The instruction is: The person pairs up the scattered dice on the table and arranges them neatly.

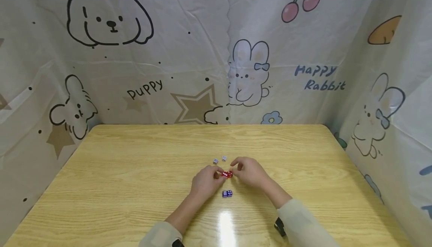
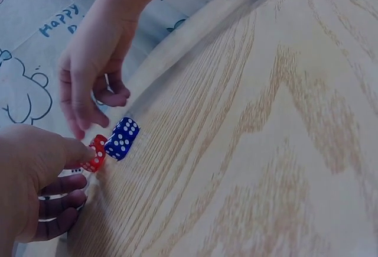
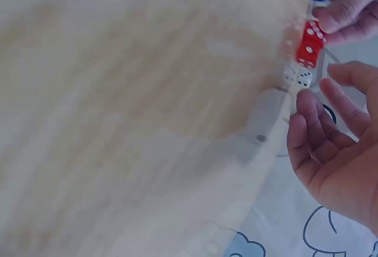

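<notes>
Two red dice (image 1: 230,174) lie side by side near the middle of the table. The left hand (image 1: 208,181) pinches the left red die (image 3: 313,31) between thumb and index finger. Just right of the pair is the right hand (image 1: 250,172), its fingers loosely bent and holding nothing. In the right wrist view the right hand (image 3: 339,133) stands a small gap away from the other red die (image 3: 308,53). Two blue dice (image 1: 227,193) sit together on the near side of the red ones. Two white dice (image 1: 215,161) lie a little apart on the far side.
The wooden table (image 1: 135,153) reaches back to a printed curtain (image 1: 189,52), which also hangs along both sides. Glare falls on the tabletop in front of the blue dice. Dark straps (image 1: 279,226) show near the sleeves.
</notes>
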A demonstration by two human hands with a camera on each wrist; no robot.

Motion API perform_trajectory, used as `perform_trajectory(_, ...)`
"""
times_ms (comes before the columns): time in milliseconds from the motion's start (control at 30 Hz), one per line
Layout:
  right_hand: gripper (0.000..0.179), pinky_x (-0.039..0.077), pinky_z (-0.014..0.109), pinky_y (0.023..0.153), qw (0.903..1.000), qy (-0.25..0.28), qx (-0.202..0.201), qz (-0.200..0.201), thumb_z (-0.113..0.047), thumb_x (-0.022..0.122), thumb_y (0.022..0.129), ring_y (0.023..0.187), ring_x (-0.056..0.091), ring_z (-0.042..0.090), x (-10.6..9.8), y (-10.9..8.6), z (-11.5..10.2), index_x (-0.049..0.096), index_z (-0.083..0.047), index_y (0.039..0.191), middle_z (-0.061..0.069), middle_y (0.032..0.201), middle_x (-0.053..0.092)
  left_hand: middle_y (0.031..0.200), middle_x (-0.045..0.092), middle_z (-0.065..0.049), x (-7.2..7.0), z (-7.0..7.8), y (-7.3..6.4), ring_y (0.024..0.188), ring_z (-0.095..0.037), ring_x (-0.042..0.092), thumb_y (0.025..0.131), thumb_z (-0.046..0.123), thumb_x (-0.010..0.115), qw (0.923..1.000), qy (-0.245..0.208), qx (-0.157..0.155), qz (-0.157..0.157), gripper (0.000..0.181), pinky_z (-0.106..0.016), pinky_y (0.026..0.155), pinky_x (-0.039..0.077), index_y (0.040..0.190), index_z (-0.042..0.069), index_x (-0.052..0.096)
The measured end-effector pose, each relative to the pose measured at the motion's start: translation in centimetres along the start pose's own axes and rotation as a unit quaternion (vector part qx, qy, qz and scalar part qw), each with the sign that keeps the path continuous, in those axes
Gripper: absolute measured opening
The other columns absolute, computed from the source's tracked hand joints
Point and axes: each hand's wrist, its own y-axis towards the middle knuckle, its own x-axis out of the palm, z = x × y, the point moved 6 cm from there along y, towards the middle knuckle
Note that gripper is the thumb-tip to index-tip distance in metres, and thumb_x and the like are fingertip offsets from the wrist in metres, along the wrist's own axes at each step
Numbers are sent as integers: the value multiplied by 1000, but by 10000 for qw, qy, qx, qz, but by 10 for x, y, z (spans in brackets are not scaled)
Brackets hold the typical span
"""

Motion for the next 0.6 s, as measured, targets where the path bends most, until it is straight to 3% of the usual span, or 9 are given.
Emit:
perform_trajectory(267,16,38,24,53,9989,-170,55,431,-19,64,87,62,47,12,-1,18,-2,67,-9,100,2,77,57,80,60,3,0,0,0,65,-8,50,82,29,70,10000,7,8,41,18,-24,54,39,96,17,70)
perform_trajectory(600,22,40,25,55,9975,144,474,503,-24,63,88,65,51,14,8,35,2,64,-8,104,4,82,58,83,63,2,1,1,0,71,-10,56,82,28,69,9999,10,136,59,18,-26,56,42,96,17,69)
